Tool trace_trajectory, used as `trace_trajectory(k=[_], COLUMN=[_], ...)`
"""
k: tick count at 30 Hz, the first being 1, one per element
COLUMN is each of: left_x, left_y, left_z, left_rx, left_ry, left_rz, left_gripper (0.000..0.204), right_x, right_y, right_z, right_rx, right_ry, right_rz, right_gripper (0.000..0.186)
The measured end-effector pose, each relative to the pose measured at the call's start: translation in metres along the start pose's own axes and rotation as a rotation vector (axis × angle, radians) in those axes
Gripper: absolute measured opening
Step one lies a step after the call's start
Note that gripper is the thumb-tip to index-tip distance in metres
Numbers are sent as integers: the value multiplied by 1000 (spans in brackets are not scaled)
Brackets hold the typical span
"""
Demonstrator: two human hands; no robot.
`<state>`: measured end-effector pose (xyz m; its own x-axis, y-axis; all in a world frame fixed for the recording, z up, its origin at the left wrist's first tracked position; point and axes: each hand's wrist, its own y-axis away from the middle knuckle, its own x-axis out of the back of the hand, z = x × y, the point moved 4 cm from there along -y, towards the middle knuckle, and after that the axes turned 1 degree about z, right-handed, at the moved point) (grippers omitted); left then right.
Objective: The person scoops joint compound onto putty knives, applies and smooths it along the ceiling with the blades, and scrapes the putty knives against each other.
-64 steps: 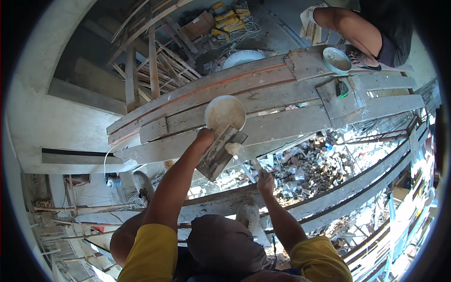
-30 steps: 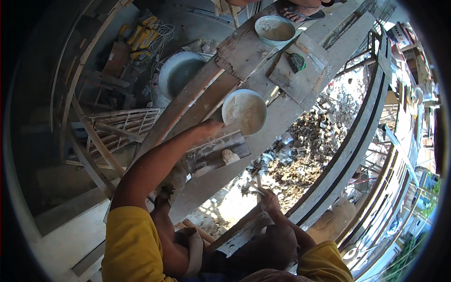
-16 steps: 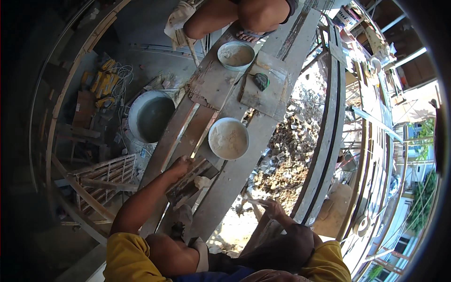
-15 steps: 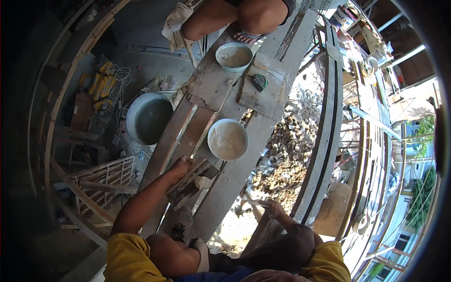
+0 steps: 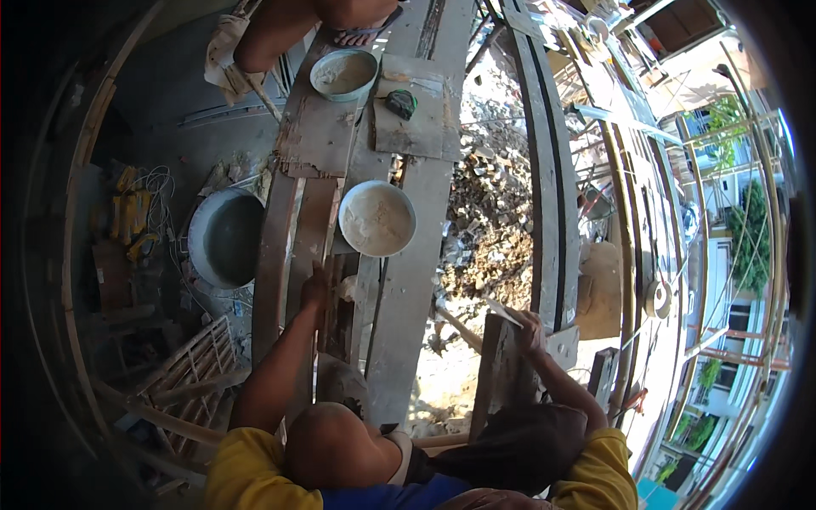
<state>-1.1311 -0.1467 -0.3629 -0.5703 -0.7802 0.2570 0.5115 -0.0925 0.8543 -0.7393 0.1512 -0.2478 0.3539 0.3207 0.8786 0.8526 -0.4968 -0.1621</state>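
My left hand is closed on a smeared flat board, now seen steeply tilted, with a pale lump of paste on it. Just above lies a white bowl of pale paste on the plank platform. My right hand grips a flat-bladed trowel over the right edge, above rubble. Farther along the planks are a second bowl of paste and a small dark green-and-black tool lying on a square board.
A person's bare legs and sandalled foot occupy the far platform. Below left are a tub of grey water, yellow equipment and a wooden lattice. Rubble shows through the gap beside long rails. Scaffolding runs along the right.
My view has swung round, so the planks run vertically. The board in my left hand looks more steeply tilted, and my right hand with the trowel has moved rightward and up.
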Motion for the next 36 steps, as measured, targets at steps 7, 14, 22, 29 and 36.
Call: trace_trajectory(k=[7,14,22,29,36], left_x=[-69,-95,-66,-41,-44], left_y=[76,115,109,117,140], left_z=[29,65,106,97,93], left_rx=[25,-117,-201,-56,-171], left_ry=[231,332,340,481,432], left_rz=[-706,-1218,-1264,-1071,-1006], left_gripper=[84,53,51,57,58], right_x=[47,72,99,45,30], right_y=[21,45,70,102,130], right_z=[1,-1,-24,-70,-25], right_rx=[-184,-467,-1013,-1061,-1148], right_ry=[174,244,186,-159,-172], right_rz=[127,296,351,376,432], right_gripper=[30,21,35,40,43])
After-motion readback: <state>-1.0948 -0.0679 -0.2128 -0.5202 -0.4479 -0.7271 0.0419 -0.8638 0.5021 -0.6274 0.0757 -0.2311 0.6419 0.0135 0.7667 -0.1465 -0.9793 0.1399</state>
